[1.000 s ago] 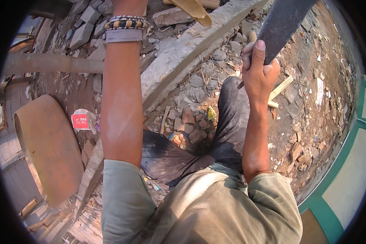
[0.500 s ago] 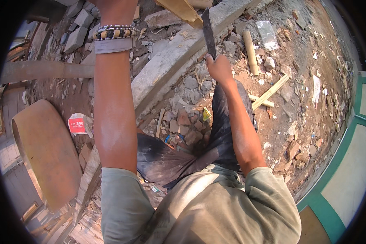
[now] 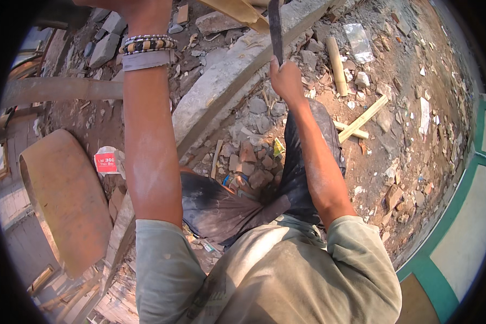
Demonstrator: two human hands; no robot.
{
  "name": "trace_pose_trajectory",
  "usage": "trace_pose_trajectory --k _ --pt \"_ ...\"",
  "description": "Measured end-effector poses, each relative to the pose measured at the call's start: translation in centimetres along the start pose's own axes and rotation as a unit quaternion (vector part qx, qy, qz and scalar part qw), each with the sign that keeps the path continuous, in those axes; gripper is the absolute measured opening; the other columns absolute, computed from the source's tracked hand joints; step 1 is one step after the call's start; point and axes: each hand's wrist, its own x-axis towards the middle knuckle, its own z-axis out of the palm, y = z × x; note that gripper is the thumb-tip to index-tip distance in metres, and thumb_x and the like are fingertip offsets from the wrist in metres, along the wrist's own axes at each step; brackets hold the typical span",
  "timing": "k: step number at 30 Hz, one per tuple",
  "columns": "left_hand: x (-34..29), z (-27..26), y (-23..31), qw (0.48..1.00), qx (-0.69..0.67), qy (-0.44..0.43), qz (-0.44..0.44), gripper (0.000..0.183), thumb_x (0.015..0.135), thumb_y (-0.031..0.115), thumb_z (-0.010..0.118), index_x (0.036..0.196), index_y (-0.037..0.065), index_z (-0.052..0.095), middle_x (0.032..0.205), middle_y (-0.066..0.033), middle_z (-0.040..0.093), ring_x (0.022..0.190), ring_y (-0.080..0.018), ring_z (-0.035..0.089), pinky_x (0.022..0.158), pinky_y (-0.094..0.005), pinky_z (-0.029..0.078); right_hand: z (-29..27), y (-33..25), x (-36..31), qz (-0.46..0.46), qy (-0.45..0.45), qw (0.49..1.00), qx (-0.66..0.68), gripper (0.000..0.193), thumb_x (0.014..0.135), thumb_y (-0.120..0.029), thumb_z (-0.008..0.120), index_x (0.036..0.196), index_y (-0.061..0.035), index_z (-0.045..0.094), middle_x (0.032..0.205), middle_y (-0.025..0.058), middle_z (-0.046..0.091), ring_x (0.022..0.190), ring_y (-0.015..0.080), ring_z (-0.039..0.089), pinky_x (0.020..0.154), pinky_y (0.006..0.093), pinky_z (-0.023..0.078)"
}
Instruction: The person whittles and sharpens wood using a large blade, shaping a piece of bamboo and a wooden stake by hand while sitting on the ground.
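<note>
My right hand [image 3: 287, 82] is closed round the handle of a machete [image 3: 276, 33], its dark blade pointing away from me and running past the top edge. Beside the blade is the near end of a split bamboo piece [image 3: 242, 12], which leaves the view at the top. I cannot tell whether blade and bamboo touch. At the upper left, my left hand [image 3: 137, 11] is partly cut off by the picture's edge, so its fingers are hidden. Beads and a pale band circle that wrist.
A concrete beam [image 3: 213, 100] crosses the rubble in front of my legs. Bamboo offcuts [image 3: 337, 66] and crossed bamboo strips [image 3: 363, 119] lie at right. To the left are a curved brown sheet [image 3: 65, 200] and a red-and-white packet [image 3: 108, 161]. A green-framed wall [image 3: 443, 227] borders the right side.
My right hand has shifted slightly up and left, and the machete blade stands more upright, further out of view. My left hand has moved a little left.
</note>
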Motion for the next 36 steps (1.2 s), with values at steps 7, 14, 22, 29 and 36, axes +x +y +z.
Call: trace_pose_trajectory --k 7,14,22,29,36 --pt "0.9 -2.1 -0.7 0.997 0.016 0.022 -0.071 0.034 0.092 0.017 0.067 0.114 0.005 0.044 0.075 -0.0041 0.053 0.049 -0.0119 0.048 0.043 -0.0276 0.044 -4.3 0.0 1.1 0.023 -0.053 0.997 0.059 0.052 0.095 -0.038 0.057 0.076 0.0096 0.069 0.074 0.0327 0.066 0.08 0.0485 0.068 0.078 0.0509 0.051" --pt "1.5 -0.7 -1.2 0.979 -0.123 -0.085 -0.135 0.055 0.099 0.062 0.05 0.099 0.007 0.053 0.078 -0.0033 0.054 0.076 -0.0141 0.056 0.073 -0.0289 0.049 -9.2 -1.6 -0.4 0.052 0.019 0.978 0.201 0.045 0.1 -0.037 0.057 0.077 0.0008 0.068 0.062 0.0095 0.062 0.06 0.0205 0.061 0.061 0.0378 0.047" --pt "3.9 -5.1 -1.1 0.958 -0.087 -0.2 -0.184 0.057 0.099 0.064 0.047 0.108 0.008 0.053 0.088 -0.0026 0.055 0.08 -0.0135 0.056 0.075 -0.028 0.049 -5.3 -3.7 -2.8 -0.022 0.091 0.975 0.202 0.047 0.101 -0.034 0.056 0.076 0.0042 0.066 0.06 0.0188 0.063 0.057 0.0332 0.064 0.06 0.0446 0.047" --pt "2.5 -1.6 -5.0 0.967 0.254 -0.005 0.028 0.09 0.098 0.069 0.042 0.145 -0.007 0.034 0.114 -0.0116 0.054 0.105 -0.0226 0.053 0.099 -0.038 0.041 -0.3 1.4 -2.5 0.019 0.015 0.994 0.106 0.045 0.098 -0.032 0.058 0.076 0.0067 0.066 0.066 0.0261 0.064 0.069 0.046 0.066 0.064 0.0485 0.05" --pt "1.8 -2.2 -4.8 0.937 0.343 0.045 0.044 0.087 0.098 0.068 0.045 0.137 -0.01 0.04 0.109 -0.0151 0.057 0.1 -0.0256 0.055 0.094 -0.0379 0.043 -5.7 -3.0 -1.5 -0.03 0.102 0.98 0.168 0.051 0.1 -0.039 0.056 0.077 0.006 0.065 0.066 0.021 0.064 0.062 0.0384 0.064 0.061 0.0454 0.048"
